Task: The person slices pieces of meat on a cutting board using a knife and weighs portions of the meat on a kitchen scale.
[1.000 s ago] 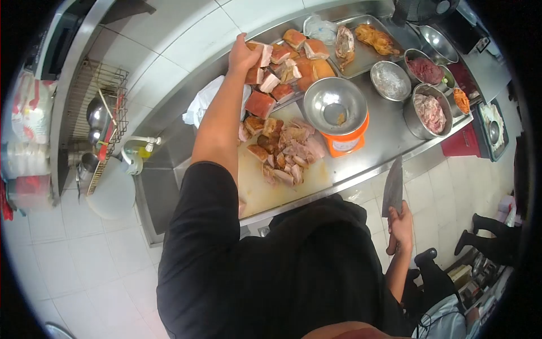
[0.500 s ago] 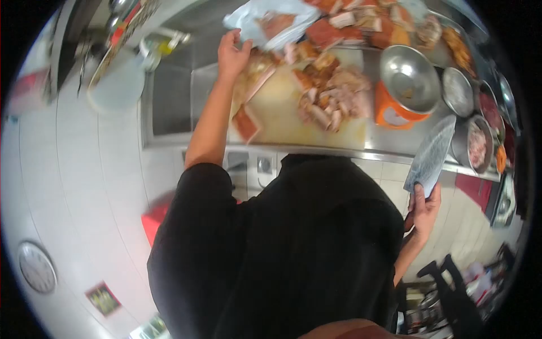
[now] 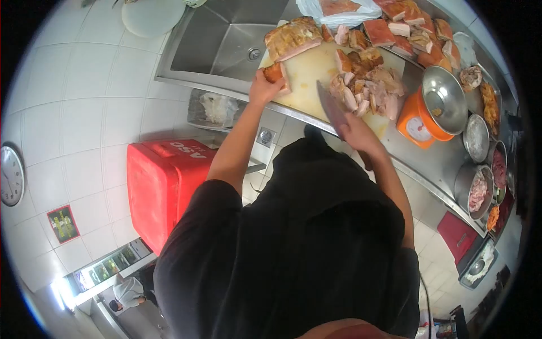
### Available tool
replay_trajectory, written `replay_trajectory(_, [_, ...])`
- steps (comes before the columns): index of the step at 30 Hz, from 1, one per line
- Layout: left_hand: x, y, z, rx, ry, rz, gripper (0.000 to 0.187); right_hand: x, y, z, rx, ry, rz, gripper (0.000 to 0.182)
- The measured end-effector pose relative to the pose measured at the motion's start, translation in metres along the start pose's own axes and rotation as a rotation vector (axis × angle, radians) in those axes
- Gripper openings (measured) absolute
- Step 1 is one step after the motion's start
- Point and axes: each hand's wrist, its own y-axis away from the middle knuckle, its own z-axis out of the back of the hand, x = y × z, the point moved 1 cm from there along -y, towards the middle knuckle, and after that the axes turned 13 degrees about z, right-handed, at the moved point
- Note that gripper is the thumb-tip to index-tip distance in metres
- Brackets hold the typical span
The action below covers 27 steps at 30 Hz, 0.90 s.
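Observation:
My left hand (image 3: 265, 88) is closed around one end of a piece of crispy-skinned roast pork (image 3: 278, 74) at the near left of the white cutting board (image 3: 302, 100). A larger slab of roast pork (image 3: 293, 38) lies just behind it. In my right hand (image 3: 359, 135) is a broad-bladed knife (image 3: 331, 108), its tip pointing away from me over the board's front edge. Right of the blade sits a heap of chopped meat (image 3: 367, 85). My fingers partly hide the knife's handle.
A metal bowl (image 3: 445, 97) rests on an orange scale (image 3: 415, 129) to the right. More roast pork (image 3: 378, 33) and a plastic bag (image 3: 339, 17) are at the back. The sink (image 3: 226, 48) is at left, with a red box (image 3: 169, 186) below. Several metal bowls line the right.
My left hand has come from beside the plastic bag down onto the pork piece. My right hand has brought the knife from beyond the counter's right side over to the board. The view has shifted.

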Motion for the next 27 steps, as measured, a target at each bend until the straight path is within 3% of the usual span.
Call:
replay_trajectory(3, [-0.03,0.014,0.015,0.07,-0.086,-0.03,0.101,0.012,-0.028,-0.012,0.069,0.022,-0.049,0.032])
replay_trajectory(8, [-0.035,0.014,0.015,0.123,-0.068,-0.193,0.095,0.041,-0.049,-0.003,0.167,-0.267,-0.339,0.026])
replay_trajectory(11, [-0.037,0.015,0.019,0.185,-0.058,-0.427,0.087,0.006,-0.047,-0.017,-0.196,0.091,-0.18,0.023])
replay_trajectory(17, [-0.053,0.016,0.014,0.42,-0.077,-0.855,0.082,0.051,-0.029,-0.013,-0.232,0.204,-0.335,0.023])
replay_trajectory(20, [-0.046,0.011,0.009,0.472,0.052,-0.892,0.081,0.072,-0.031,-0.028,-0.336,0.243,-0.403,0.022])
replay_trajectory(27, [0.004,-0.015,0.005,0.484,0.394,-0.716,0.072,0.098,-0.053,-0.057,-0.566,0.254,-0.326,0.021])
